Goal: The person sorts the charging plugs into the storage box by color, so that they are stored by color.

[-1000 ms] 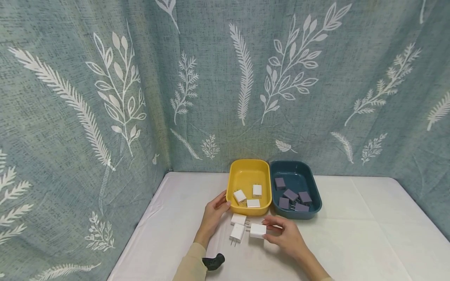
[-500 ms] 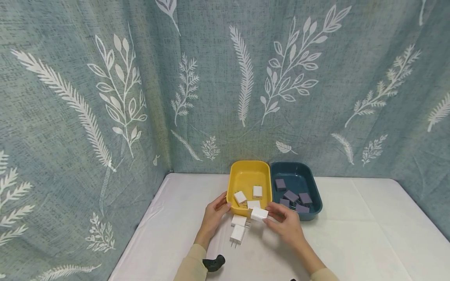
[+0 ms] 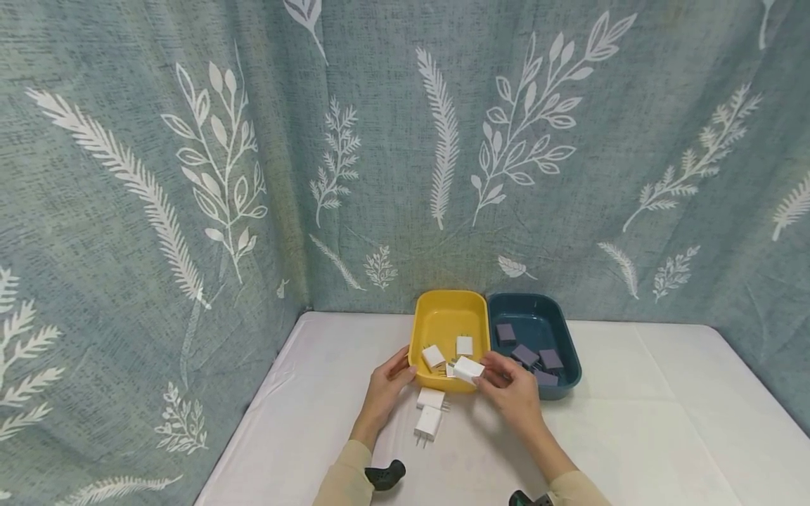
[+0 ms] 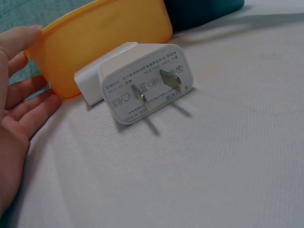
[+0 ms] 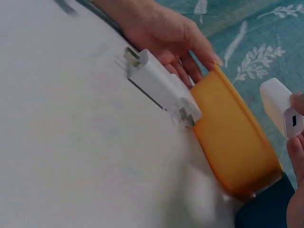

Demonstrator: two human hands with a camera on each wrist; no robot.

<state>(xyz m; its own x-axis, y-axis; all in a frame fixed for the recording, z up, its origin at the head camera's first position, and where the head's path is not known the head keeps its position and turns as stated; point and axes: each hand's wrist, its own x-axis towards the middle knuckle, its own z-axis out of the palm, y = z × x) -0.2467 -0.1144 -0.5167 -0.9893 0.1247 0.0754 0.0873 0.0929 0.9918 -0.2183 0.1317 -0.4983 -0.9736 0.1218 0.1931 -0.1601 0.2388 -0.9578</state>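
My right hand [image 3: 515, 393] pinches a white plug charger [image 3: 469, 370] between thumb and fingers, above the front rim of the yellow container [image 3: 451, 302]. In the right wrist view that held charger [image 5: 280, 107] shows a slot on its end. My left hand [image 3: 382, 390] rests at the yellow container's front left corner, thumb tip on the rim and relaxed fingers along the outer wall. Several white chargers lie inside, one partly hidden behind the held one. Two more, one white charger [image 3: 431, 398] and another charger [image 4: 147, 85] with prongs facing the left wrist camera, lie before the container.
Against the yellow container's right side stands a dark blue container [image 3: 572, 351] holding several purple-grey chargers [image 3: 525, 355]. Both stand on a white-covered table [image 3: 664, 407], with a leaf-patterned curtain [image 3: 392, 176] behind. Dark wrist devices [image 3: 386, 475] show by the sleeves.
My right hand has lifted the white charger off the table and carried it forward over the yellow container's front edge, tilting it. My left hand has stayed at the container's corner.
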